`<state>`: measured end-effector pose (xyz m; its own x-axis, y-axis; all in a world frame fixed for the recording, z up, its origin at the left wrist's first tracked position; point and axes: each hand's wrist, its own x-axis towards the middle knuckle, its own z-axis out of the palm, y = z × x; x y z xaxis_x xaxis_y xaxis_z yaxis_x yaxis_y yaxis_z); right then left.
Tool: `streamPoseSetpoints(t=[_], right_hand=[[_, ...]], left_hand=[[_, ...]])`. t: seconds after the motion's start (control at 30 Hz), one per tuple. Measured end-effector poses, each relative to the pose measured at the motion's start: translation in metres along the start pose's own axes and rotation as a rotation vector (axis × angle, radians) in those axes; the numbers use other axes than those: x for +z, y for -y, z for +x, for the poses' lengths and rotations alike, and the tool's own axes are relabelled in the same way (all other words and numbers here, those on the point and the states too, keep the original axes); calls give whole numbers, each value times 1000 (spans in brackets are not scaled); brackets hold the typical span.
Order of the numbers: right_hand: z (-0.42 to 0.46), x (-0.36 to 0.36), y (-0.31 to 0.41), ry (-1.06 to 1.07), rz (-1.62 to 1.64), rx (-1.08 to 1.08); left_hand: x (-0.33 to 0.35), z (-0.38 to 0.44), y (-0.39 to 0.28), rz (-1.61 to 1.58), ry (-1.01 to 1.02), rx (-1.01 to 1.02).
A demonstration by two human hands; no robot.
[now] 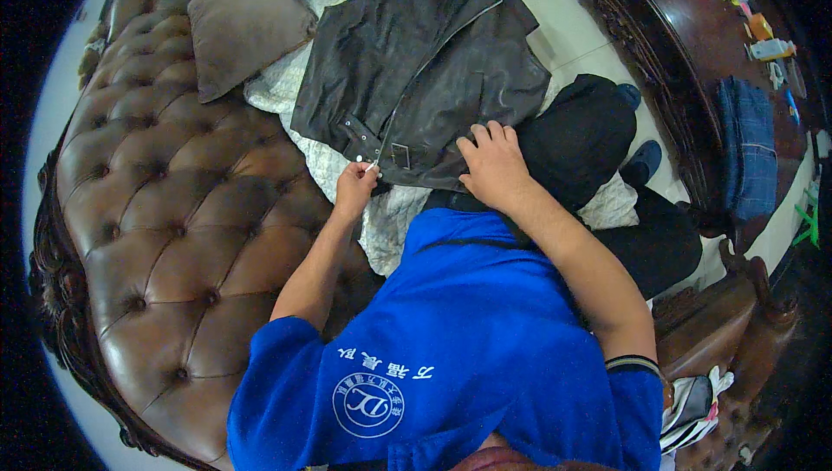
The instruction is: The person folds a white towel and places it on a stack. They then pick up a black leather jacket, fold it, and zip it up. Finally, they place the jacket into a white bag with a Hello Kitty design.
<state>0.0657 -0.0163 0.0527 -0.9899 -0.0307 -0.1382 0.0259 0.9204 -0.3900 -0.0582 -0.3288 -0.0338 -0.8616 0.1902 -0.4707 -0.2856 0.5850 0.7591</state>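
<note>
A black leather vest-like garment [448,81] lies spread before me, its front zipper [448,39] running diagonally down to the hem. A belt buckle [401,156] and several metal snaps sit near that hem. Thumb and fingers of my left hand [356,186] pinch a small slim white item [371,165] at the zipper's lower end; what it is exactly, I cannot tell. My right hand [495,162] lies flat on the garment's lower right part, fingers apart, holding nothing.
A tufted brown leather sofa [182,230] fills the left, with a brown cushion [244,29]. Under the garment is a pale quilted cover [390,221]. At right, a dark wooden table [689,22] bears folded blue plaid cloth [751,146] and a small bottle [771,50].
</note>
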Motion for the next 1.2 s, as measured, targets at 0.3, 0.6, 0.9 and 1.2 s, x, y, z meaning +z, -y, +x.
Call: streamPoseSetpoints(t=[0.3,0.6,0.9,1.2], right_hand=[[-2,-13,-60,-226,-75,55],[46,-8,-97,-342,-276,224],[60,-10,-115,-199,-30,151],[52,-63,-99,-164,332,196]], left_hand=[[-15,20,21,-8,-111,5],[-40,33,8,-382,-16,-306],[-22,28,-14,-368,-77,-227],[11,27,-34,93,-254,107]])
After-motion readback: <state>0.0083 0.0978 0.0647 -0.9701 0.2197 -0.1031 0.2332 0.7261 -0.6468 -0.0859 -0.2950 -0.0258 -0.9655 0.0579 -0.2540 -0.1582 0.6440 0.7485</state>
